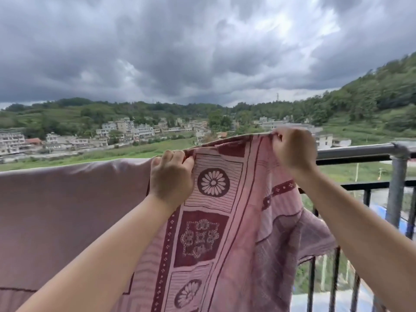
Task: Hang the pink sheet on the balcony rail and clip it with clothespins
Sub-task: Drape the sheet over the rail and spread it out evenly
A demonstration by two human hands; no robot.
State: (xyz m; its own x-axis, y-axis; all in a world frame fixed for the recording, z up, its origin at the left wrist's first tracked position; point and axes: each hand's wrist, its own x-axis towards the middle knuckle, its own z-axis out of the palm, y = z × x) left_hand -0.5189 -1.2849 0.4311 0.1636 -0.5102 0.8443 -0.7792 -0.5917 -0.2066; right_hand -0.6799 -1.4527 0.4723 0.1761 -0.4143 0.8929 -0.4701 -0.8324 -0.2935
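Note:
The pink sheet [227, 221] has dark red flower and square patterns and hangs in front of me. Both hands pinch its top edge and hold it up at rail height. My left hand [172, 176] grips the edge on the left. My right hand [292, 149] grips it higher, further right, just above the grey metal balcony rail [355, 150]. The sheet's right part droops over the black railing bars. No clothespins are in view.
A plain mauve cloth [67, 210] is draped over the rail on the left. A grey post with a pipe joint [399, 167] stands at the right. Black vertical bars [335, 278] run below. Beyond lie fields, houses and hills.

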